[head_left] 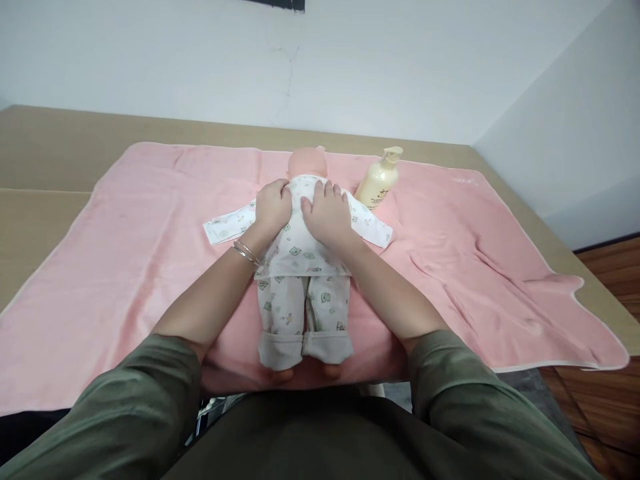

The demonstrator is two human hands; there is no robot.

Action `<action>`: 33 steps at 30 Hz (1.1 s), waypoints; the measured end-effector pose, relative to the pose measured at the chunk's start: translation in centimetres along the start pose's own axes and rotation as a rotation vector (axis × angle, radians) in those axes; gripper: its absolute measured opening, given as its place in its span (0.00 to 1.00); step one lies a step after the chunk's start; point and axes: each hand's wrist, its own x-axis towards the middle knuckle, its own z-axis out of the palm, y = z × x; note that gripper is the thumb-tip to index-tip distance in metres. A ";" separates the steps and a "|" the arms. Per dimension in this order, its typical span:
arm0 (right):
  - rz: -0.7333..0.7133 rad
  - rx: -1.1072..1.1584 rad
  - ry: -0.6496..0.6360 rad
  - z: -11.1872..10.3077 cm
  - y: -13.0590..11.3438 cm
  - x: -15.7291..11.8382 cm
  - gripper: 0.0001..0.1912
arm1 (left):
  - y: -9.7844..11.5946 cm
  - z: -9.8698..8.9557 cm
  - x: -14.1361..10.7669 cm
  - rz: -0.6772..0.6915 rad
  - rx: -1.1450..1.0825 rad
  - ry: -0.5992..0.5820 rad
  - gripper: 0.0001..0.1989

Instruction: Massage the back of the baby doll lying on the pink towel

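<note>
A baby doll [303,260] in a white patterned top and trousers lies on a pink blanket, the back of its head toward the far side and its feet toward me. My left hand [274,205] rests at the doll's left-side shoulder in view, fingers curled over the cloth of the top. On the other side of the upper back, my right hand [329,212] lies flat with the fingers somewhat apart. Both sleeves of the top spread outward on the blanket. The doll's feet show below the rolled trouser cuffs.
A cream pump bottle [377,183] stands tilted beyond my right hand, beside the doll's sleeve. The pink blanket [165,220] covers much of a wooden table [45,147], with wrinkles at the right. A white wall rises behind.
</note>
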 end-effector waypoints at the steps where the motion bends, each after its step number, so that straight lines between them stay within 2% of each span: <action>1: -0.027 -0.028 0.006 0.1 -0.9 -0.9 0.37 | 0.0 0.0 0.0 -0.002 0.013 -0.004 0.25; 3: -0.111 -0.048 0.009 0.2 -2.0 -1.9 0.35 | 0.2 -0.1 -0.1 -0.012 0.045 -0.011 0.24; 5: -0.217 -0.023 0.000 0.3 -1.7 -1.6 0.33 | 0.5 -0.2 -0.2 -0.031 0.077 -0.020 0.24; 9: -0.382 0.127 -0.062 0.2 1.8 1.8 0.31 | 0.9 -0.5 -0.2 -0.055 0.113 -0.051 0.25; 12: -0.307 0.213 -0.052 0.2 4.2 3.9 0.32 | 0.6 -0.9 0.0 -0.042 0.123 -0.081 0.25; 14: -0.208 0.206 -0.032 0.3 4.6 4.2 0.33 | 0.2 -1.1 0.2 -0.013 0.112 -0.109 0.24; 17: -0.092 0.131 -0.015 0.2 3.4 3.2 0.34 | 0.0 -1.4 0.4 0.010 0.112 -0.130 0.23; 20: -0.046 0.037 0.004 0.0 1.4 1.3 0.33 | 0.7 -1.6 0.4 0.004 0.175 -0.146 0.23; 23: -0.083 -0.011 0.025 -0.2 0.0 -0.1 0.33 | 1.7 -2.1 0.1 0.048 0.244 -0.226 0.22; 25: -0.164 -0.012 0.040 -0.2 -0.1 -0.3 0.31 | 2.4 -2.8 -0.2 0.097 0.287 -0.302 0.22; 29: -0.344 0.081 0.030 0.1 1.8 1.7 0.28 | 3.7 -3.9 -1.4 0.159 0.371 -0.415 0.24; 31: -0.327 0.160 0.013 0.1 3.1 3.0 0.28 | 4.3 -3.9 -2.0 0.168 0.388 -0.413 0.24; 33: -0.242 0.189 -0.007 0.1 3.8 3.8 0.31 | 4.7 -3.6 -2.4 0.165 0.385 -0.372 0.23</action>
